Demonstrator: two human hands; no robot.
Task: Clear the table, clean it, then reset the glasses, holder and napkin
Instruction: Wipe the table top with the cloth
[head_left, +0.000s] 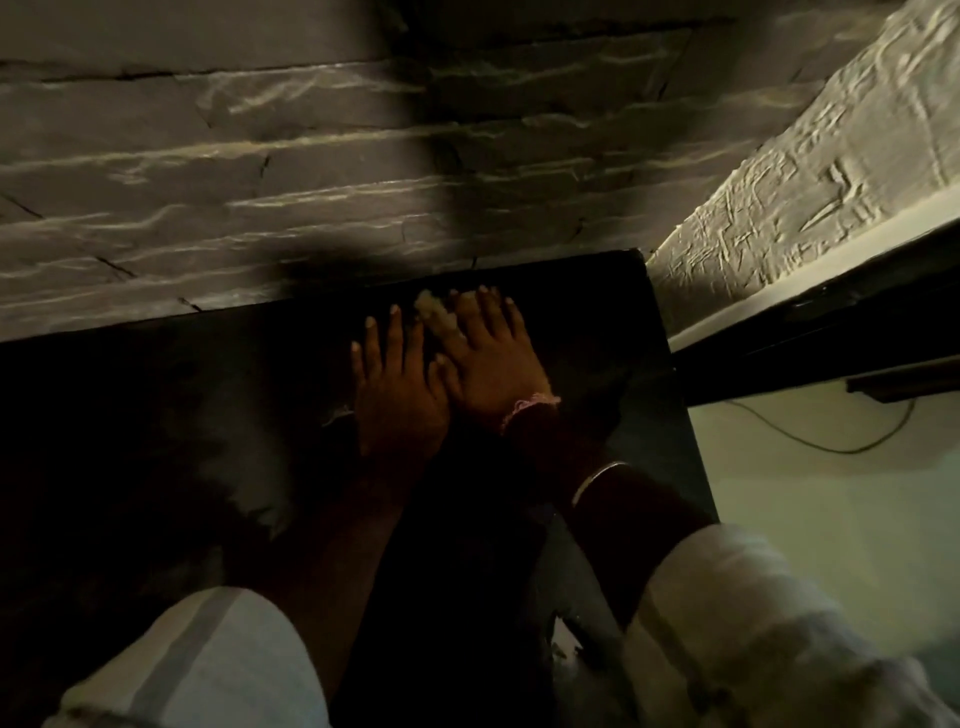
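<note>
Both of my hands lie flat on the dark table (208, 395) near its far right corner, side by side and touching. My left hand (397, 395) has its fingers straight and spread on the surface. My right hand (491, 358) also lies with straight fingers, and a small pale crumpled thing (434, 309), perhaps a cloth or napkin, shows between and under its fingers. No glasses or holder are in view. The scene is dim.
A grey stone-pattern wall (260, 171) runs along the table's far edge. A rough white wall (810, 171) stands at the right, with a dark ledge (831, 332) below it. A thin cable (831, 441) lies on the pale floor right of the table.
</note>
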